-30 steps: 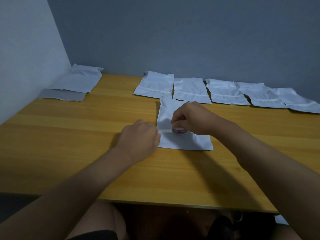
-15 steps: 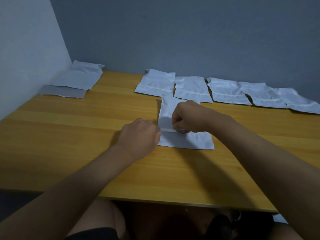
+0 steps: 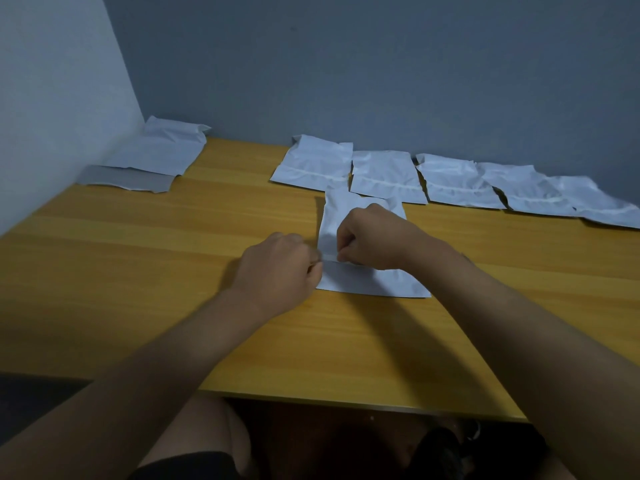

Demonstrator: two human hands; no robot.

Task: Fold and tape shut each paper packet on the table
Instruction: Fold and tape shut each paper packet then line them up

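A white paper packet [image 3: 367,280] lies flat on the wooden table [image 3: 138,258] in front of me. My left hand [image 3: 280,268] sits at the packet's left edge, its curled fingers pinching the end of a pale tape strip [image 3: 329,257]. The strip runs across the packet to my right hand [image 3: 374,237]. That hand is curled over the packet's middle and hides the red tape roll it held a moment ago.
Several white packets [image 3: 388,174] lie in a row along the back wall, from the middle to the right edge. A further packet [image 3: 159,150] rests on a grey sheet [image 3: 128,178] in the back left corner. The table's front edge is near my lap.
My right hand has closed down further over the packet, so the red tape roll no longer shows. My left hand stays at the packet's left edge.
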